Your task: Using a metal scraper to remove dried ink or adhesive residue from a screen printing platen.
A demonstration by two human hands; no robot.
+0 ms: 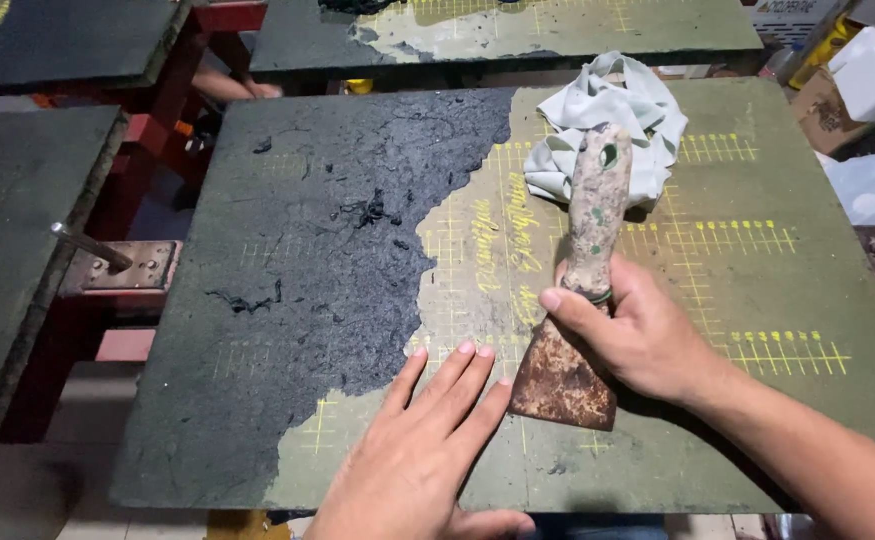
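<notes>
Green gridded board (pixel 757 300) is lying flat, half under a dark, cracked coating (pixel 327 250). On it the rusty scraper (pixel 572 330) is standing blade-down, its worn handle pointing away. The right hand (pixel 647 340) is gripping it where handle meets blade, thumb across the front, fingers curled tight behind. The left hand (pixel 417 460) is lying flat on the board just beside the blade, fingers straight and slightly apart, fingertips near the coating's ragged edge. Beyond the handle's end a crumpled pale cloth (pixel 607 130) is resting. More coated boards (pixel 57 40) are sitting farther off.
</notes>
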